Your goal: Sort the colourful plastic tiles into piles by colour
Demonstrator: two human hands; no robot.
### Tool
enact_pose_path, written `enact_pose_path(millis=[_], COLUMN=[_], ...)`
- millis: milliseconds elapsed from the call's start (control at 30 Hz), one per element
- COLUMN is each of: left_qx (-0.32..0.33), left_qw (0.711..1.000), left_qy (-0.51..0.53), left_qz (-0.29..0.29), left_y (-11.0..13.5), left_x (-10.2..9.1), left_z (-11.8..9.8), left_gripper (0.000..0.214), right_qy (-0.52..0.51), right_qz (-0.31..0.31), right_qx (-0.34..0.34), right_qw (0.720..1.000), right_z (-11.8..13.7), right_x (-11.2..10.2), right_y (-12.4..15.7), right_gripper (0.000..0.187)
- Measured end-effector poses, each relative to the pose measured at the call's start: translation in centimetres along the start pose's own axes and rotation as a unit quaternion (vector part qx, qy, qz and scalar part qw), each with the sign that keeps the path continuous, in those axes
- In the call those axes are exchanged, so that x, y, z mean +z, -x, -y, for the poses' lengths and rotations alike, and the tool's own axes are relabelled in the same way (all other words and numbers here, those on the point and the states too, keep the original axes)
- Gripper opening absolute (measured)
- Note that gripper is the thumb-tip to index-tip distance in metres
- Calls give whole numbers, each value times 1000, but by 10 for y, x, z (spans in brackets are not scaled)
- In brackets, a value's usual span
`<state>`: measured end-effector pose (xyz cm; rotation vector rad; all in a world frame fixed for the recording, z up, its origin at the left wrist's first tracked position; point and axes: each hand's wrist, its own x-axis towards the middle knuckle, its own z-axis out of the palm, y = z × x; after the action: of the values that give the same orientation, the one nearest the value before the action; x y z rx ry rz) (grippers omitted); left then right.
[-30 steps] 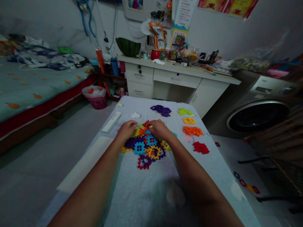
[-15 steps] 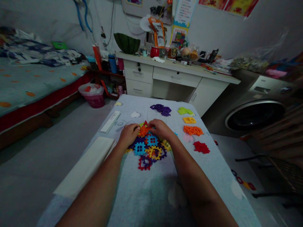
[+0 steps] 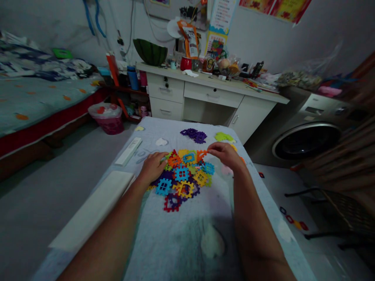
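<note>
While left hand [image 3: 154, 167] rests on tile pile [image 3: 183, 176], grip unclear | right hand [image 3: 224, 154] pinches orange tile [image 3: 202, 153]

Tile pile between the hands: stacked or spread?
Spread: the tiles lie mostly flat on the cloth, overlapping at edges, left hand resting on them.

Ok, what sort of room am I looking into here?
Probably a lived-in bedroom or one-room home: a bed at left, a cluttered white desk with drawers, and a washing machine at right.
</note>
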<state>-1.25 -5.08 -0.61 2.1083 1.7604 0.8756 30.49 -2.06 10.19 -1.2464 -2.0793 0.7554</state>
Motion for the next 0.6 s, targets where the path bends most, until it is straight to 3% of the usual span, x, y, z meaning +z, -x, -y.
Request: enact_pose_path(millis=[167, 300, 500, 600], left_qx=[2, -5, -11, -13], left_qw=[1000, 999, 998, 998], left_qy=[-1, 33, 50, 50], left_qz=[23, 28, 28, 28], left_y=[-2, -4, -4, -4], left_x=[1, 0, -1, -1], left_z=[5, 9, 9, 9], left_gripper=[36, 37, 36, 36], right_qy=[-44, 6, 35, 140], right_qz=[-163, -251, -295, -255], right_qx=[166, 280, 349, 353], right_qw=[971, 927, 889, 889], right_z=[-52, -94, -126, -130], right_x=[-56, -69, -66, -68], right_y=[32, 53, 60, 60], right_gripper=[28, 25, 29, 30])
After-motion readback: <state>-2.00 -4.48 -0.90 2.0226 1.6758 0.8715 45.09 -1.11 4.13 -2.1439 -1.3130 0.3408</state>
